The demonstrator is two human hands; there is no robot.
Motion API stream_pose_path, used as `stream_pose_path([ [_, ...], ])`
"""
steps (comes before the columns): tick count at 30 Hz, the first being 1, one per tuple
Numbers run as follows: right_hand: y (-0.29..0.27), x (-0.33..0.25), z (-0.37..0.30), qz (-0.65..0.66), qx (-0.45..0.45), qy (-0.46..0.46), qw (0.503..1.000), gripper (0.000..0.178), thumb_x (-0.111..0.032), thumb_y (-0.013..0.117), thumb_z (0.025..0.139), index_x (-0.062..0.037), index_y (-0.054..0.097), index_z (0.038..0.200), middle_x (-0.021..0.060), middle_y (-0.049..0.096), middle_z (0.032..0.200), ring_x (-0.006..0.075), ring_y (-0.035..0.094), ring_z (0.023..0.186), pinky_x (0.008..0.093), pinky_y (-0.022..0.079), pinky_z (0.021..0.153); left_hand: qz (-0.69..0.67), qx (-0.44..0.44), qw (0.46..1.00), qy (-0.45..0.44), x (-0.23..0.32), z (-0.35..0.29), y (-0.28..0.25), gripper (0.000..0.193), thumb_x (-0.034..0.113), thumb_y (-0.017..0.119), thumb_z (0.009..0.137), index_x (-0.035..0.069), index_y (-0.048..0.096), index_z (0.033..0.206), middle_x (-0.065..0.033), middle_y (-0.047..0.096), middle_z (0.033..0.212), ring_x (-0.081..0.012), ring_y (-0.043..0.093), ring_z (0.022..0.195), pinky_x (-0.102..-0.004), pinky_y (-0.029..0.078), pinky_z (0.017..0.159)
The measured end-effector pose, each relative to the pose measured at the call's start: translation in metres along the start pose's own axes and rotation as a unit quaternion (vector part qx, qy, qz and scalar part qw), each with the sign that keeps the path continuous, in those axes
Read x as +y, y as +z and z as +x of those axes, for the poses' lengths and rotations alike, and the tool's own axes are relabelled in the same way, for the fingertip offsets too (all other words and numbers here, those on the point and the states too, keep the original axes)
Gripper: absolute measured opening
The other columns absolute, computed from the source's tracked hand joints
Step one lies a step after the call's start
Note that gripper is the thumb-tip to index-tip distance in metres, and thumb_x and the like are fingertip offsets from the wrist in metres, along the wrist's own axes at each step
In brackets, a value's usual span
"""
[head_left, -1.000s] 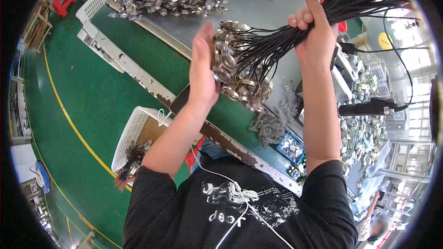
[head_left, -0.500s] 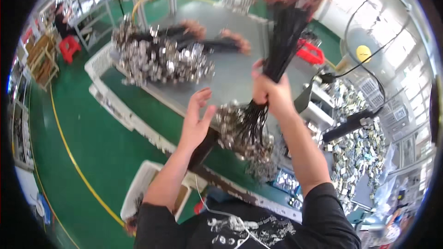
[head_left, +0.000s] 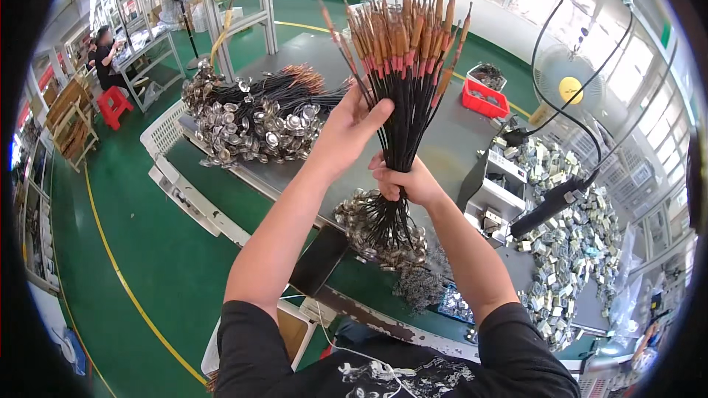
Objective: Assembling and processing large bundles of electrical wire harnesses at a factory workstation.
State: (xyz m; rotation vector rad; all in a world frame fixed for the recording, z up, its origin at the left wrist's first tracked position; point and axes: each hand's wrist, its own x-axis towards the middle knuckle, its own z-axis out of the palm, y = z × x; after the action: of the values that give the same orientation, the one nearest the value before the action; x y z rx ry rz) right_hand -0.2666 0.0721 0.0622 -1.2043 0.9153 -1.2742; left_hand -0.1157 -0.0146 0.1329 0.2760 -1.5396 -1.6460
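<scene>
Holding a thick bundle of black wires (head_left: 402, 114) upright above the grey workbench (head_left: 457, 129), the person grips it with both hands. Right hand (head_left: 405, 180) is wrapped tight round the waist of the bundle; left hand (head_left: 350, 129) lies open-palmed against its upper side, fingers spread, steadying rather than clamping. Judged flexible and loose: strands fan apart above the grip, so a firm hold at the middle looks like the sound place. Bottom end carries a cluster of round silvery metal caps (head_left: 380, 228), probably the heavier end; bundle likely hangs bottom-heavy. Top ends are sleeved red then copper-brown, thin and pointed, likely easy to bend. A second, similar bundle (head_left: 258, 114) lies flat on the bench, well apart.
</scene>
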Motion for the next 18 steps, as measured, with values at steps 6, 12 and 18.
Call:
stream_pose_path([
  [6, -0.004, 0.002, -0.004, 0.002, 0.01, 0.027, 1.0, 0.024, -0.002, 0.065, 0.089, 0.0033, 0.057, 0.111, 0.0036, 0.05, 0.058, 0.0134, 0.049, 0.047, 0.0295, 0.038, 0.049, -0.007, 0.021, 0.996, 0.091, -0.006, 0.005, 0.013, 0.04, 0.012, 0.068, 0.096, 0.002, 0.051, 0.131, -0.0047, 0.07, 0.112, -0.0113, 0.065, 0.101, -0.0282, 0.051, 0.09],
  [12, -0.002, 0.004, -0.006, 0.013, -0.006, 0.005, 1.0, 0.029, -0.007, 0.063, 0.09, 0.0026, 0.058, 0.118, 0.0031, 0.05, 0.058, 0.0138, 0.048, 0.047, 0.0299, 0.038, 0.05, 0.015, 0.025, 0.997, 0.078, -0.012, 0.007, 0.002, 0.036, 0.013, 0.068, 0.096, 0.002, 0.054, 0.128, -0.0029, 0.07, 0.104, -0.008, 0.065, 0.089, -0.0263, 0.053, 0.084],
  [18, -0.004, 0.005, -0.006, 0.021, -0.001, 0.013, 1.0, 0.033, -0.007, 0.063, 0.09, 0.0021, 0.058, 0.121, 0.0035, 0.049, 0.054, 0.0142, 0.047, 0.046, 0.0302, 0.038, 0.05, -0.001, 0.023, 0.999, 0.024, -0.01, 0.004, 0.002, 0.033, 0.022, 0.063, 0.101, 0.005, 0.059, 0.128, -0.0005, 0.069, 0.101, -0.006, 0.063, 0.086, -0.0276, 0.056, 0.081],
])
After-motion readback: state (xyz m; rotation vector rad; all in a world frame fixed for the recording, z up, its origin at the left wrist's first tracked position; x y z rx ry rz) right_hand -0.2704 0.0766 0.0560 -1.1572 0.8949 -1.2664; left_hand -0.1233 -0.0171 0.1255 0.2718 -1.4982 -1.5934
